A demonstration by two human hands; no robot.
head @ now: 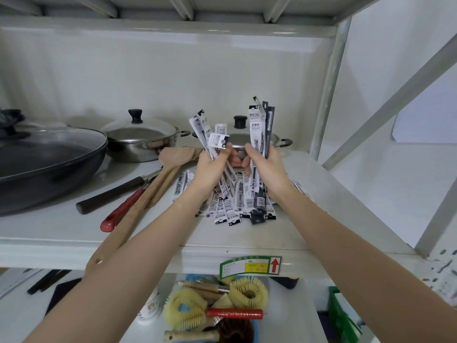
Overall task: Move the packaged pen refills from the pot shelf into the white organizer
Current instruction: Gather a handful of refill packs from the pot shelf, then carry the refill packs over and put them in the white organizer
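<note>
Each grip is closed around its own sheaf of packaged pen refills: the left hand (210, 167) clutches a splayed bunch (210, 137), the right hand (263, 164) a tighter, upright bunch (259, 129). Both are raised above the pot shelf (61, 229), in front of a steel pot. More packets lie in a loose heap (232, 201) on the shelf just below the hands. The white organizer is not in view.

These packets look light, thin and slightly springy: long flat sleeves with a stiff refill inside. The glossy wrapping is probably slippery, so a fan of them could slide apart or shed packets from the middle. Squeezing around the mid-length, as both hands do, seems the safest hold; tapping the ends level would likely keep a bunch from spilling. They are hardly fragile, though sharp bending might kink a refill.

Counts: two hands, two held bunches, one heap. The left bunch shows roughly half a dozen packets, the right perhaps five; overlap hides the true number. The heap holds well over a dozen, too tangled to count exactly. Beside them stand two lidded steel pots (141, 142) and one dark wok (44, 159).
</note>
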